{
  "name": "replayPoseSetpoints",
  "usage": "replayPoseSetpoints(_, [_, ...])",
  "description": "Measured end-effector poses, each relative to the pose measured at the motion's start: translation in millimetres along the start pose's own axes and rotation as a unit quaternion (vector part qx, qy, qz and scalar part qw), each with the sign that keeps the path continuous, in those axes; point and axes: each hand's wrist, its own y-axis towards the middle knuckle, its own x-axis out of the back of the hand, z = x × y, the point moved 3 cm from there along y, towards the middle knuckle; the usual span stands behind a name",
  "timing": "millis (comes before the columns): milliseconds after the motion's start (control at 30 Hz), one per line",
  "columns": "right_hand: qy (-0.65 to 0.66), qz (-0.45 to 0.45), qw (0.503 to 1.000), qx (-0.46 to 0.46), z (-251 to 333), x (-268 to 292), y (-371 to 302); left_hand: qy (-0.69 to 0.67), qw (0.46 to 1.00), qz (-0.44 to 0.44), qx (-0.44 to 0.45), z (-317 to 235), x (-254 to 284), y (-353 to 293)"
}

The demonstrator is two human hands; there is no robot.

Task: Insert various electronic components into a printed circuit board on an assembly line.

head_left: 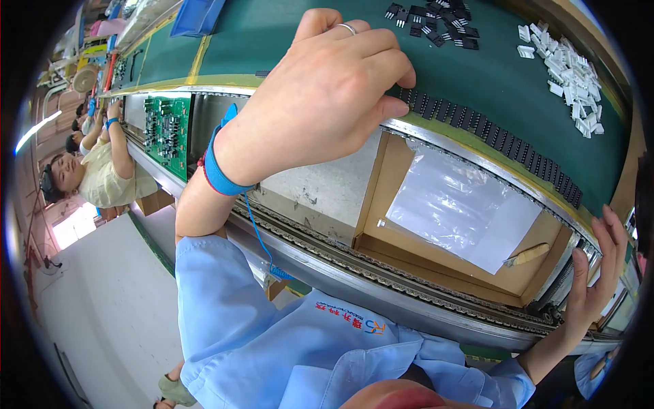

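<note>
My left hand, with a blue wrist strap and a coiled cord, is over the near edge of the green work surface. Its fingers are curled, with thumb and forefinger closed at the left end of a row of black IC chips. Whether a chip is pinched between them is hidden. The row runs to the right along the edge, its pins showing. At far right my right hand has its fingers apart and holds nothing; they touch or lie close to the metal rail.
Black three-legged components and white connectors lie in piles on the green surface. Below, between the rails, a cardboard box holds a clear plastic bag. A green circuit board and a co-worker are at left.
</note>
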Motion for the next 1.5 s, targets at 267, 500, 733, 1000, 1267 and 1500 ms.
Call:
replayPoseSetpoints(267, [0.007,-0.009,1.000,0.002,-3.3,3.4,-0.6,0.074,0.982,-0.015,0.173,19.7,54.1,-12.5])
replayPoseSetpoints(500, [0.010,-0.006,1.000,0.004,-3.4,2.1,-3.2,0.080,0.993,0.012,0.081,28.2,12.0,-26.7])
replayPoseSetpoints(733, [0.015,-0.008,1.000,0.007,-2.4,2.2,-0.1,0.091,0.992,0.030,0.086,30.5,17.0,-31.0])
replayPoseSetpoints(1000, [-0.007,0.002,1.000,0.007,-8.8,0.5,-2.8,0.025,0.986,0.065,0.152,25.8,29.0,-28.0])
replayPoseSetpoints(1267, [-0.001,-0.020,1.000,-0.006,-10.0,-1.2,-5.0,-0.023,0.989,0.052,0.135,31.4,23.9,-26.3])
replayPoseSetpoints(1500, [0.002,-0.025,1.000,-0.011,-8.8,0.3,-4.8,-0.009,0.994,0.041,0.098,24.1,24.7,-23.8])
